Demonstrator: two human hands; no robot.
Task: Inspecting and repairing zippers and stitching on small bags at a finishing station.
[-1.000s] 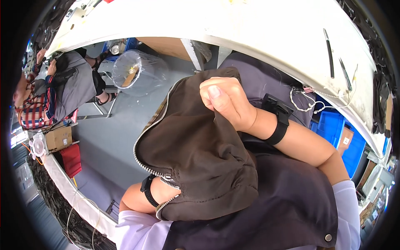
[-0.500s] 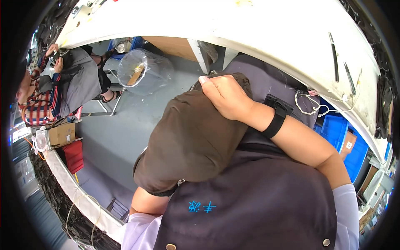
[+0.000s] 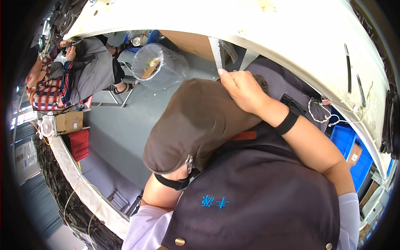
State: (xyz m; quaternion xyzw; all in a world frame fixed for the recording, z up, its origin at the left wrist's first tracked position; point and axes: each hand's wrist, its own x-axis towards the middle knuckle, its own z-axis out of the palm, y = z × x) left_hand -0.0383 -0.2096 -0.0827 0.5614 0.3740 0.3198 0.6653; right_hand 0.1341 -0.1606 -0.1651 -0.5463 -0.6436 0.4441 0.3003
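Observation:
A dark brown fabric bag (image 3: pixel 196 121) with a metal zipper (image 3: pixel 168 171) is held above my lap. My left forearm (image 3: pixel 161 192) goes into its zippered opening, and the left hand is hidden inside, its fingers out of sight. The cloth bulges around it. At the bag's far right end, my right hand (image 3: pixel 246 92) is closed on the fabric, thumb pointing away from me. The zipper pull (image 3: pixel 189 162) hangs beside my left wrist, near a black strap. Below the bag, a small reddish-brown patch (image 3: pixel 243 136) shows against dark cloth.
A white worktable (image 3: pixel 271 29) curves across the far side, with slim dark tools (image 3: pixel 348 68) and a white cord (image 3: pixel 318 116) at right. Blue bins (image 3: pixel 346 141) stand underneath. Far left are a lined waste bin (image 3: pixel 166 68) and a seated co-worker (image 3: pixel 91 66).
The bag has turned, bringing its zipper edge and pull into fuller view near my left wrist. The reddish-brown patch has come into sight. The whole scene has shifted rightward; my right hand keeps its grip.

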